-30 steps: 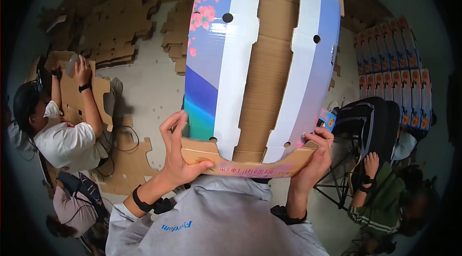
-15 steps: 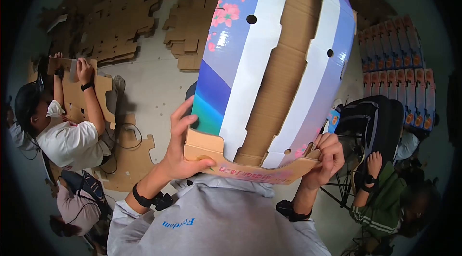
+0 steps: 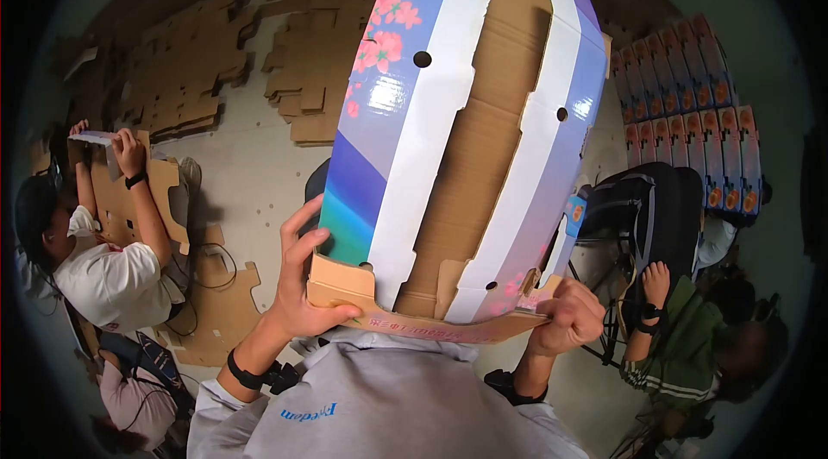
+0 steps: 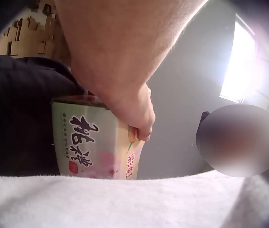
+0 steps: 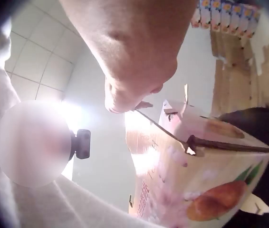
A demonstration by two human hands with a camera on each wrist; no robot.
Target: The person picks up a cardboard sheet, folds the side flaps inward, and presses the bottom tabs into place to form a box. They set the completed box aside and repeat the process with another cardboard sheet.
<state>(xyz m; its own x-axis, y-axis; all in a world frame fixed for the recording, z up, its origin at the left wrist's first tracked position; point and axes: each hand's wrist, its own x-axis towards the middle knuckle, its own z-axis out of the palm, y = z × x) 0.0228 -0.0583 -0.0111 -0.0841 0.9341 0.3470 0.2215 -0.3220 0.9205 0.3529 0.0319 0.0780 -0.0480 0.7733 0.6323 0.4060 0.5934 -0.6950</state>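
A long printed cardboard box, with pink blossoms and white top strips, extends forward from the person's lap, its middle slot showing brown card. At its near end is a tan end flap with red lettering. My left hand grips the near left corner, thumb over the flap and fingers along the side. My right hand is curled at the flap's right end, pinching its edge. In the right wrist view, a gap shows between the flap and the peach-printed side panel. Dark lettering marks the left side panel.
Flat cardboard stacks lie on the floor at back left. Rows of printed boxes stand at right. A person in a white shirt handles a cardboard piece at left. A person in green sits at right beside a black padded item.
The box swung right, then partly back left. My right hand went from fingers round the near right corner to a curled grip on the flap's end. My left hand kept its hold.
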